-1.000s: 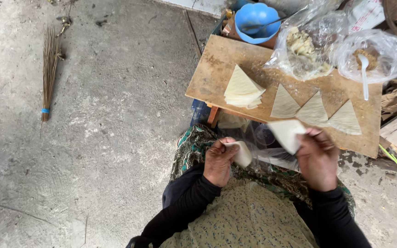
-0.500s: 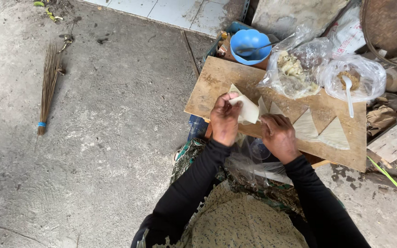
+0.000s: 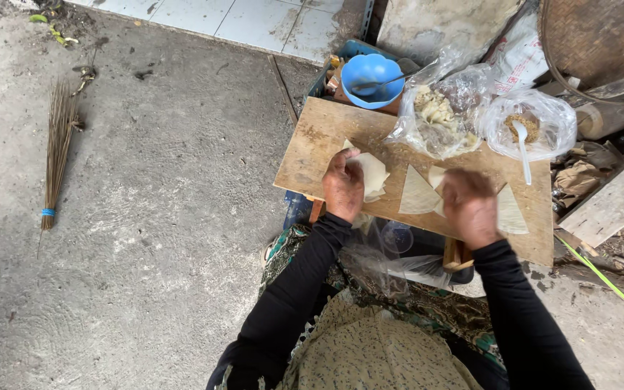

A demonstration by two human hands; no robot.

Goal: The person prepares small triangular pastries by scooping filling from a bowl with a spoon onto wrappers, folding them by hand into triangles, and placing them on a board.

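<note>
Both hands have drawn apart since half a second ago: then they met over the pale stack near the board's left end, and now the right hand (image 3: 469, 208) has slid over to the triangles farther right, while the left hand (image 3: 344, 186) stays on the stack.

That left hand lies palm down on the stack of thin pastry sheets (image 3: 372, 175), its fingers pressed flat on the top sheet; it pins rather than pinches. The right hand is blurred. It covers the meeting edges of two folded pastry triangles (image 3: 418, 193), and whether its fingers pinch one or only rest on it cannot be told. Another triangle (image 3: 510, 211) pokes out on its far side.

All of this sits on a worn wooden board (image 3: 310, 148), which lies across the person's lap area. At the board's far edge stands a blue bowl (image 3: 371, 79) with a spoon in it. Beside it, a clear plastic bag of pale filling (image 3: 438, 115) touches the board, and next to that a second bag (image 3: 531, 124) holds a white spoon. A stick broom (image 3: 57, 153) lies on the concrete floor well to the left.
</note>
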